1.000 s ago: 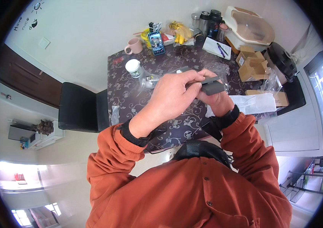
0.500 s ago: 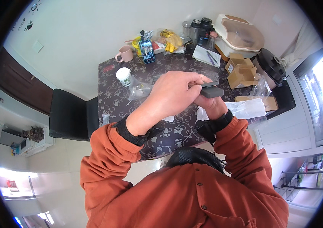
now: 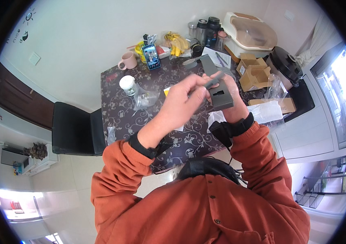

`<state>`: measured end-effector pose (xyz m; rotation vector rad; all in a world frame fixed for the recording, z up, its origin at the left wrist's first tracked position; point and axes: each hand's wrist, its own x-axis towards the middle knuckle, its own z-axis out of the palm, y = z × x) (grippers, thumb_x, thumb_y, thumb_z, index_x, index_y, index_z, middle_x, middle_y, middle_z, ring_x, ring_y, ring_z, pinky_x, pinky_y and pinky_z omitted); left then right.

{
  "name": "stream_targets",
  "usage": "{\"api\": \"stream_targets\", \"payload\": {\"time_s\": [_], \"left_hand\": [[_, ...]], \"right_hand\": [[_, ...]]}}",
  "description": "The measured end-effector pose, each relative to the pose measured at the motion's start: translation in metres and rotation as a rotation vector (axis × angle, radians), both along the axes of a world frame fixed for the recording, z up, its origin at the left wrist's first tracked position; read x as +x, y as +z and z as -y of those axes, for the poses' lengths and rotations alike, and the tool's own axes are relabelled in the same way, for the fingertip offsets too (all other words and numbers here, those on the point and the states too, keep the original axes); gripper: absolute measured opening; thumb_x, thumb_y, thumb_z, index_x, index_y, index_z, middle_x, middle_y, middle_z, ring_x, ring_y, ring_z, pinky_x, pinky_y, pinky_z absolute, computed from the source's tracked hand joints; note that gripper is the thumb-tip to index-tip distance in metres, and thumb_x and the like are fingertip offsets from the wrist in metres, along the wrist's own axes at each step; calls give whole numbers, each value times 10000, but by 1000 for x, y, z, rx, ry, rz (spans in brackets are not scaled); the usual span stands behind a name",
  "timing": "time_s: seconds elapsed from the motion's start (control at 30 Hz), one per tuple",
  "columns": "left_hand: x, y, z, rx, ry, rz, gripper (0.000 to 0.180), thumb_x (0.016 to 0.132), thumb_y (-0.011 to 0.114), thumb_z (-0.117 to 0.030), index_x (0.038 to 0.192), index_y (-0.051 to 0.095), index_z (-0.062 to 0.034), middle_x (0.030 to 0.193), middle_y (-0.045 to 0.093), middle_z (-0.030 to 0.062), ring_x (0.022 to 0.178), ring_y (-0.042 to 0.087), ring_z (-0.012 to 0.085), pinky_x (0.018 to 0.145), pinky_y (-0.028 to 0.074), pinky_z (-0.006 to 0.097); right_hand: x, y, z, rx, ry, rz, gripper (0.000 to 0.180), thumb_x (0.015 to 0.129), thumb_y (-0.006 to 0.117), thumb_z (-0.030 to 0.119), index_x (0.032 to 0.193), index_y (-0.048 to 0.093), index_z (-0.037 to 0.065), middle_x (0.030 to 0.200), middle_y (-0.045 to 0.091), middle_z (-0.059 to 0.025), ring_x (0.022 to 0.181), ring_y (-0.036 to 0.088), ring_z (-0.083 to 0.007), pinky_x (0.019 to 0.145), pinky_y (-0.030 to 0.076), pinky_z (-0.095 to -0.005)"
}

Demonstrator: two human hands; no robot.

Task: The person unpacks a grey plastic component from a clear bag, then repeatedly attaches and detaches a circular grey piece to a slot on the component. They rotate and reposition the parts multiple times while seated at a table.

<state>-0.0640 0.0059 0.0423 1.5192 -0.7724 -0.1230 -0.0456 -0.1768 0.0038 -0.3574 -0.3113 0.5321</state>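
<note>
— White walls and pale floor tiles frame a dark desk (image 3: 116, 105) with a pale floral pattern; what's held above it?

— A flat grey plastic piece (image 3: 222, 96) with a rectangular cut-out, up in the air over the desk's right half. The right hand (image 3: 231, 101) grips it from behind, fingers wrapped round it. The left hand (image 3: 185, 99) pinches a thin grey rod (image 3: 214, 81) against its top edge.

— And around it, counted?

— One pink mug (image 3: 128, 62), one white-lidded jar (image 3: 128, 85), one phone (image 3: 151, 56) propped upright, one bunch of bananas (image 3: 176, 44), two open cardboard boxes (image 3: 252, 74), whose contents I cannot make out.

— Beyond the desk?

— One black chair (image 3: 73, 129) at its left edge.
</note>
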Motion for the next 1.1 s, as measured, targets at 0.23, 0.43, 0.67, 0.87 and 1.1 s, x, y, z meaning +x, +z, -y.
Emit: {"api": "stream_targets", "payload": {"time_s": [0.23, 0.43, 0.67, 0.87, 1.1], "left_hand": [[11, 7, -5, -179, -188, -337, 166, 965, 495, -121, 1046, 550, 13, 909, 657, 99, 823, 645, 176, 778, 523, 303], [4, 9, -5, -273, -272, -598, 171, 951, 477, -123, 1038, 538, 12, 894, 653, 144, 773, 670, 234, 724, 558, 336], [-5, 11, -8, -366, -367, -728, 230, 895, 399, -69, 1016, 564, 33, 919, 648, 166, 811, 649, 255, 775, 526, 346], [-8, 10, -10, -382, -381, -808, 238, 900, 398, -72, 1044, 555, 36, 916, 642, 173, 800, 651, 266, 769, 536, 335], [-13, 8, -13, -363, -370, -748, 212, 914, 437, -85, 1059, 551, 19, 939, 640, 151, 841, 650, 233, 778, 535, 324]], "right_hand": [[-14, 12, -3, -512, -389, 170, 190, 935, 492, 219, 903, 538, 38, 735, 554, -9, 613, 570, -103, 540, 468, -217], [-10, 20, -5, -363, -285, 188, 103, 916, 540, 129, 845, 529, 56, 767, 563, 2, 647, 555, -77, 520, 442, -192], [-37, 44, -12, -714, -545, 224, 284, 904, 387, 262, 803, 530, 39, 716, 564, -67, 499, 545, -182, 463, 471, -296], [-36, 43, -17, -559, -471, 314, 158, 922, 515, 175, 821, 517, 54, 790, 551, -16, 658, 524, -80, 572, 423, -201], [-38, 48, -17, -464, -338, -31, 263, 922, 416, 273, 892, 489, 23, 718, 508, -18, 438, 505, -137, 407, 397, -226]]}}
